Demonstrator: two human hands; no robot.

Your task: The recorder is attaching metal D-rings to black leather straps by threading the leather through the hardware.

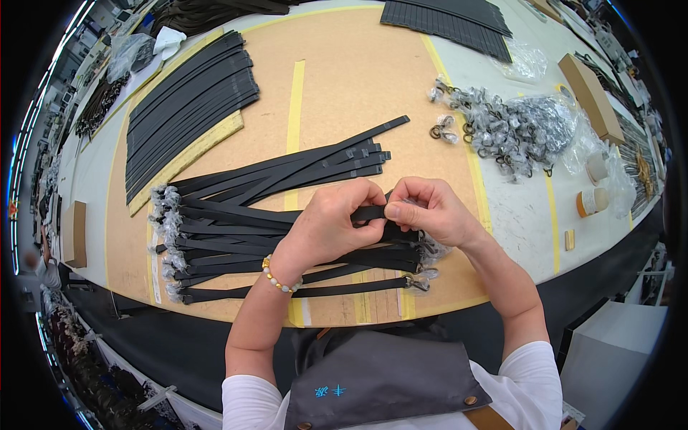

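My left hand (322, 223) and my right hand (433, 213) meet over the near middle of the table. Between them they pinch the end of a black strap (368, 213), thumbs and fingers pressed together. Whatever lies under the right fingertips is mostly hidden. Beneath and left of the hands lies a loose pile of black straps (236, 228), many with plastic-wrapped metal hardware (170, 222) at their left ends. One strap nearest me has a wrapped metal clasp (417, 283) at its right end. Several other straps (344, 154) fan out behind my left hand.
A neat row of black strips (193, 107) lies at the far left, another stack (451, 25) at the far right. Plastic-wrapped metal hardware (509, 129) is heaped to the right. Beyond it stand a cardboard box (591, 97) and an amber-coloured container (591, 203). Yellow tape (295, 107) marks the board.
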